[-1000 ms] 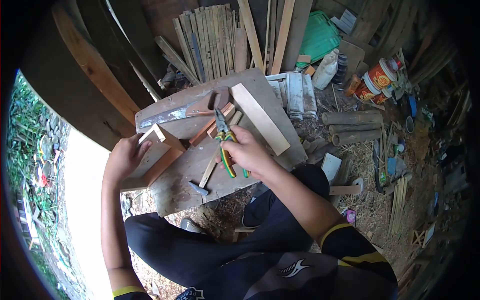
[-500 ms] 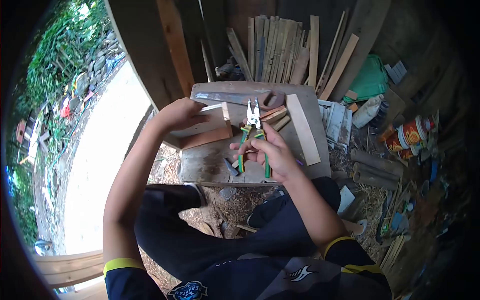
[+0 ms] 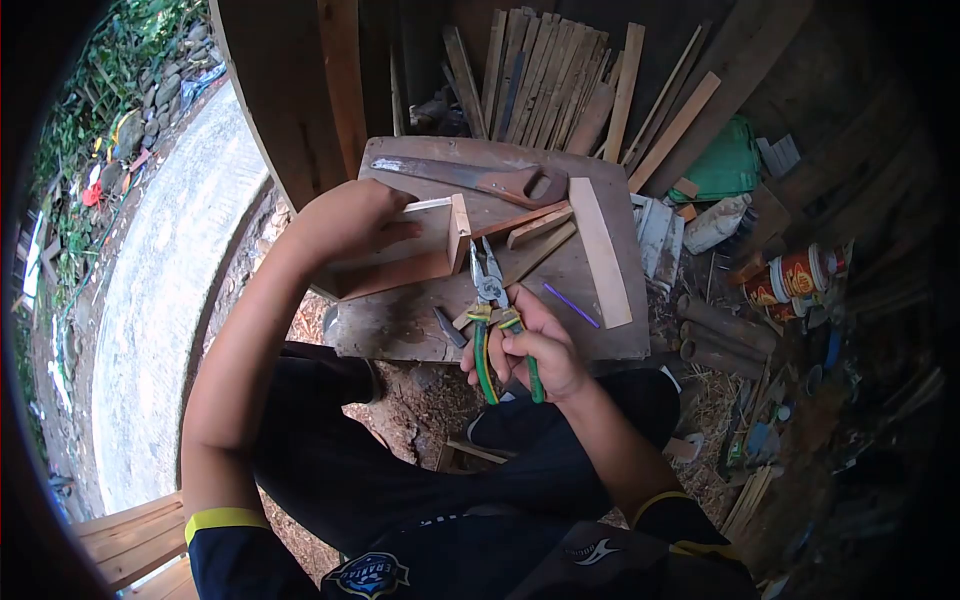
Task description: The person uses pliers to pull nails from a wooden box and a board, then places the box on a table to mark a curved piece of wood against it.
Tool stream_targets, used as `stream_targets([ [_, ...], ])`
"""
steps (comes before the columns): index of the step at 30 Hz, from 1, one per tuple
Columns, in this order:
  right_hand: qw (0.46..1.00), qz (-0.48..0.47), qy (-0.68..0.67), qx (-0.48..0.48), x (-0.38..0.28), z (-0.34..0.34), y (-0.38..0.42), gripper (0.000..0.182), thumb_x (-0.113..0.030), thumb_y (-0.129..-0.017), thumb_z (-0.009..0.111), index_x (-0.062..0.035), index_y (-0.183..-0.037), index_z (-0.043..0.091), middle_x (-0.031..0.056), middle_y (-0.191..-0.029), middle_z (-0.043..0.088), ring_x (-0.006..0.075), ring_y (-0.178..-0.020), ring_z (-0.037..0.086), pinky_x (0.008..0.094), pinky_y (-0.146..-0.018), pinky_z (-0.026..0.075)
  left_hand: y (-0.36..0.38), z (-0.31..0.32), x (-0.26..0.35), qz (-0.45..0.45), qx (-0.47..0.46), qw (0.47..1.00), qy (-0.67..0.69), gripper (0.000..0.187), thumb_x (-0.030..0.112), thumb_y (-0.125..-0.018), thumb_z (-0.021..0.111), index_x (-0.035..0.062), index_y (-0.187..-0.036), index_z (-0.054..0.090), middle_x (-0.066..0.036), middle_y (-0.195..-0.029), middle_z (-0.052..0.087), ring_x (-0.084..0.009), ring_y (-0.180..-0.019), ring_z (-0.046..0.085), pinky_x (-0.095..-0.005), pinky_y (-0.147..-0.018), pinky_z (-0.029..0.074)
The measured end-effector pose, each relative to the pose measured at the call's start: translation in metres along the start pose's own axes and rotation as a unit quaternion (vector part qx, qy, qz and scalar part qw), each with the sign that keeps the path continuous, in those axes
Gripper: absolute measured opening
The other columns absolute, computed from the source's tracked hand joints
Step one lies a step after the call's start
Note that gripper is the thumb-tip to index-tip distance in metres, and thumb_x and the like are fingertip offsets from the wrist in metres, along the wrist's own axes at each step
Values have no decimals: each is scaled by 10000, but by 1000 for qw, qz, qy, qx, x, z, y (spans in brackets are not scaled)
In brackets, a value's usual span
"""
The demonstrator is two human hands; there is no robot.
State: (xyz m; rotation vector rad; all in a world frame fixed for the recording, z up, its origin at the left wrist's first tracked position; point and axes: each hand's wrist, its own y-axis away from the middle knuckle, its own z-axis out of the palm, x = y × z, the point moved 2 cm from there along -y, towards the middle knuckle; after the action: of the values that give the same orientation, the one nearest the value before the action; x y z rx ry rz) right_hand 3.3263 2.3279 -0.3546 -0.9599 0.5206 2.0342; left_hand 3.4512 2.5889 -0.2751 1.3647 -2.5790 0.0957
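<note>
My left hand (image 3: 355, 222) grips the top edge of a small open wooden box (image 3: 400, 275) at the left of the worktable. Its fingers curl over the far side. In my right hand (image 3: 540, 350) are pliers (image 3: 490, 290) with green and yellow handles, jaws parted and pointing away from me. The jaw tips are right by the box's right end panel (image 3: 459, 232). Under the pliers lies a hammer (image 3: 450, 327) with a dark metal head, its handle partly hidden by my right hand. A purple pen (image 3: 571, 306) rests to the right.
A handsaw (image 3: 470, 178) lies along the far side of the wooden worktable (image 3: 400, 335). Wood strips (image 3: 540, 225) and a pale board (image 3: 600, 255) are on its right. Upright slats (image 3: 545, 80) stand behind; paint buckets (image 3: 800, 272) and bamboo pieces (image 3: 720, 335) sit on the right.
The pliers have moved left and nearer the box's end panel, their jaws still parted. My left hand stays on the box. The whole view has shifted slightly.
</note>
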Motion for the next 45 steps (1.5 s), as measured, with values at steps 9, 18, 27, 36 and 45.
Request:
stream_targets([
  [9,1000,16,-9,-7,-4,9,-16,396,-83,-933,504,33,-1298,403,105,-711,571,339,-892,711,486,-834,631,3,-1,2,-1,16,1000,8,375,352,-965,716,-22,-943,727,-259,-873,711,-454,-862,709,-522,-777,559],
  [18,999,13,-49,21,-4,11,-30,412,-87,-952,510,1,-1340,399,59,-669,506,327,-866,719,472,-760,634,3,-7,5,-6,-8,1000,6,328,327,-958,687,11,-1003,765,-232,-868,734,-429,-866,726,-511,-813,575],
  [27,986,39,-126,101,-3,30,-31,424,-85,-950,511,-54,-1371,470,74,-799,559,297,-814,725,439,-654,618,3,-2,-3,16,2,1000,13,384,364,-977,692,-17,-937,715,-260,-820,696,-464,-837,700,-532,-772,550],
  [36,967,56,-233,87,8,24,-27,411,-125,-943,536,-46,-1345,515,133,-1129,626,291,-939,695,436,-741,581,4,-3,-3,15,2,1000,16,390,371,-977,690,-17,-938,699,-258,-841,700,-459,-856,701,-534,-788,547],
  [45,977,63,-179,99,8,21,-14,337,-138,-1084,493,-90,-1418,486,47,-878,585,296,-997,723,512,-881,643,6,-5,-6,12,5,1000,10,396,375,-978,692,-20,-945,699,-256,-843,698,-463,-864,698,-532,-786,546],
])
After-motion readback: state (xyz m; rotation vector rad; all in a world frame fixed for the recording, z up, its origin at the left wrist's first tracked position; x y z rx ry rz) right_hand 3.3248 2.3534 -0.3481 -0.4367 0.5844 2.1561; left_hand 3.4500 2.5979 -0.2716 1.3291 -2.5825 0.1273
